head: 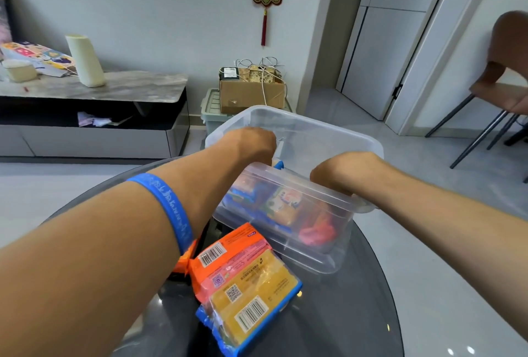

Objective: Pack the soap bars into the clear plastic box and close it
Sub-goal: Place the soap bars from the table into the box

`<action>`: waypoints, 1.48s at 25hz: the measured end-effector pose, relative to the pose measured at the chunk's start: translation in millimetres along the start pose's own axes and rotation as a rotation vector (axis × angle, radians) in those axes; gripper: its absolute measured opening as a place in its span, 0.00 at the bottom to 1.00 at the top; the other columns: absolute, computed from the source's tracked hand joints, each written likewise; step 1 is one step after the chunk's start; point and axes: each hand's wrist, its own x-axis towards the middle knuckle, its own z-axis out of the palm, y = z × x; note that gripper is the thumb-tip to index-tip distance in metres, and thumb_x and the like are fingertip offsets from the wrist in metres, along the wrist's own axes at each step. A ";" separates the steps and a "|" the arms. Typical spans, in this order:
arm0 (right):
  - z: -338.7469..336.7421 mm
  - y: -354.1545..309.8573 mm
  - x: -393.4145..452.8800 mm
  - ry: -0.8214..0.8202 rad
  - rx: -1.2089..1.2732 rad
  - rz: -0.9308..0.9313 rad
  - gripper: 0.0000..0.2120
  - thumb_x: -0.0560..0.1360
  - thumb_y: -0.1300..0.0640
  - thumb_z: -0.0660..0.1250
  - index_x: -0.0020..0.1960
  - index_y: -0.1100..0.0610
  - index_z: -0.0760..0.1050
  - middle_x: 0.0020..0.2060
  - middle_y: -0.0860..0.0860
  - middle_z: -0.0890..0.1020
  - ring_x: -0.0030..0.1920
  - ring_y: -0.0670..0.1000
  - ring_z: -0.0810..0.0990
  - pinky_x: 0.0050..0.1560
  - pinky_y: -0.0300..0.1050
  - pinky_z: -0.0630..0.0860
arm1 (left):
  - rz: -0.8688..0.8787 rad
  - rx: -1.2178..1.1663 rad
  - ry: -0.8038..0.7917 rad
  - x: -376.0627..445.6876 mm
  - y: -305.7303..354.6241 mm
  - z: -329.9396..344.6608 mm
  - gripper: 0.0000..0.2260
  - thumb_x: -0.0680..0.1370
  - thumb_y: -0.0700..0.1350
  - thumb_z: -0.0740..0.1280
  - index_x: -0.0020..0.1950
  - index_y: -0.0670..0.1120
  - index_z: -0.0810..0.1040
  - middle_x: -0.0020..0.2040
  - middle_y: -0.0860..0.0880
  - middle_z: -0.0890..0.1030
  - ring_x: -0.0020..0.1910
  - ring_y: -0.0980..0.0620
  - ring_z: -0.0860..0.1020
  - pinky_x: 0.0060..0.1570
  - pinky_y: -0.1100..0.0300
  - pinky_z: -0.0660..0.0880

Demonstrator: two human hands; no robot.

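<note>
Clear plastic box (285, 231) on dark glass counter (357, 314), some soap bars inside. Lid (314, 134) raised behind it. Left hand (251, 142) and right hand (340, 171) curl over lid edge; fingers hidden, grip unclear. Two wrapped soap bars (243, 279) on counter beside box. Advice: pack those before lowering lid; press evenly at both ends.
</note>
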 end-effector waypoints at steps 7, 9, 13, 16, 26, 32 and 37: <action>7.6 9.6 -2.3 -0.012 -0.062 -0.024 0.06 0.71 0.56 0.61 0.41 0.56 0.76 0.40 0.52 0.80 0.37 0.55 0.79 0.37 0.46 0.73 | -0.031 0.048 0.046 3.3 -1.8 0.1 0.16 0.69 0.45 0.73 0.30 0.52 0.67 0.31 0.53 0.72 0.30 0.55 0.70 0.25 0.61 0.62; 3.3 7.7 -1.7 -0.082 -0.048 -0.081 0.13 0.68 0.52 0.65 0.50 0.57 0.78 0.47 0.53 0.82 0.45 0.56 0.81 0.43 0.47 0.76 | -0.025 0.060 0.039 3.5 -3.0 -0.1 0.16 0.69 0.45 0.73 0.30 0.52 0.66 0.31 0.53 0.71 0.30 0.55 0.69 0.26 0.61 0.63; -4.1 4.8 9.1 -0.072 0.024 -0.064 0.18 0.65 0.44 0.63 0.49 0.54 0.78 0.48 0.51 0.82 0.48 0.54 0.80 0.51 0.49 0.76 | -0.011 0.098 0.030 11.7 -1.5 5.0 0.16 0.69 0.44 0.72 0.30 0.51 0.65 0.31 0.52 0.71 0.30 0.55 0.68 0.25 0.61 0.62; 5.9 8.9 21.4 -0.103 -0.024 0.025 0.21 0.72 0.43 0.64 0.61 0.50 0.76 0.63 0.48 0.78 0.59 0.52 0.77 0.49 0.44 0.73 | -0.006 0.096 0.042 17.0 -4.2 5.3 0.13 0.70 0.45 0.72 0.32 0.51 0.68 0.31 0.53 0.71 0.30 0.55 0.68 0.32 0.60 0.68; 12.9 10.8 28.3 -0.007 -0.134 -0.018 0.26 0.79 0.41 0.55 0.73 0.50 0.61 0.71 0.51 0.70 0.68 0.56 0.70 0.65 0.50 0.64 | -0.020 0.130 -0.022 14.3 -2.6 0.3 0.13 0.72 0.46 0.71 0.32 0.49 0.69 0.38 0.49 0.74 0.39 0.47 0.73 0.41 0.55 0.70; 4.0 11.2 -1.9 0.290 0.154 -0.138 0.21 0.75 0.49 0.65 0.68 0.52 0.69 0.59 0.51 0.80 0.56 0.55 0.76 0.58 0.50 0.72 | 0.020 -0.323 0.460 -38.0 -0.4 -29.9 0.08 0.70 0.44 0.67 0.48 0.46 0.81 0.43 0.51 0.80 0.44 0.50 0.79 0.39 0.61 0.71; 1.0 5.2 -72.2 0.793 0.475 -0.375 0.11 0.69 0.48 0.70 0.51 0.48 0.78 0.43 0.46 0.84 0.45 0.51 0.80 0.42 0.42 0.66 | -0.059 -0.516 0.819 -136.3 -49.0 -33.1 0.05 0.70 0.43 0.65 0.43 0.49 0.79 0.38 0.52 0.81 0.39 0.49 0.79 0.39 0.56 0.75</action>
